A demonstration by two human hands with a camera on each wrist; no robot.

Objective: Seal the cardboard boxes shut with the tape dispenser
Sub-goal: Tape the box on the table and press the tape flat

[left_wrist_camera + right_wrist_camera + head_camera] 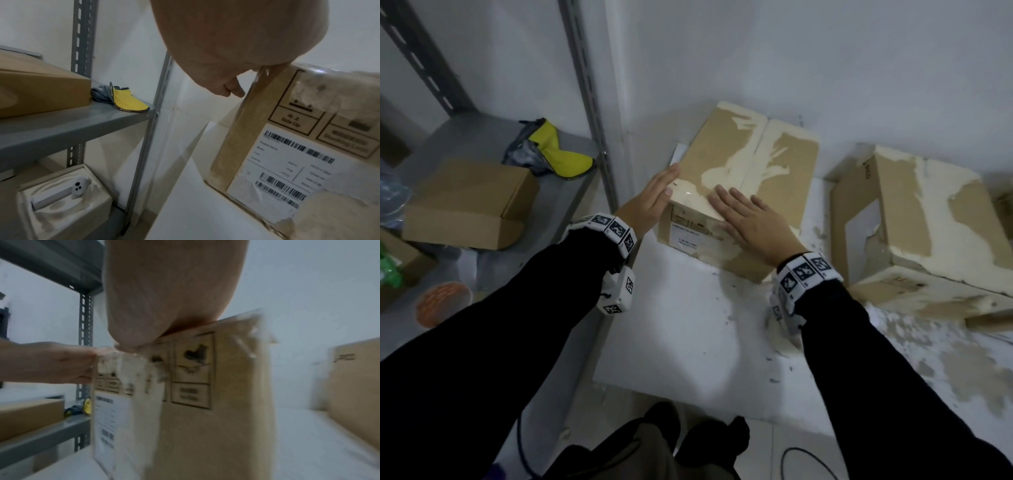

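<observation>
Box: cardboard box (739, 192) stands on the white table (705, 342), flaps down, long way running near to far.
Left hand: left hand (654, 202) lies flat and open on its left side.
Right hand: right hand (753, 219) presses flat on top, nearer the seam.
Tape dispenser: not seen in any view.
Left wrist view only: barcode label (287, 168).

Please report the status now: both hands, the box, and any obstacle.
Left hand flat on box's left side. Right hand flat on top of cardboard box, flaps closed. Tape dispenser not in view. No obstacle seen.
</observation>
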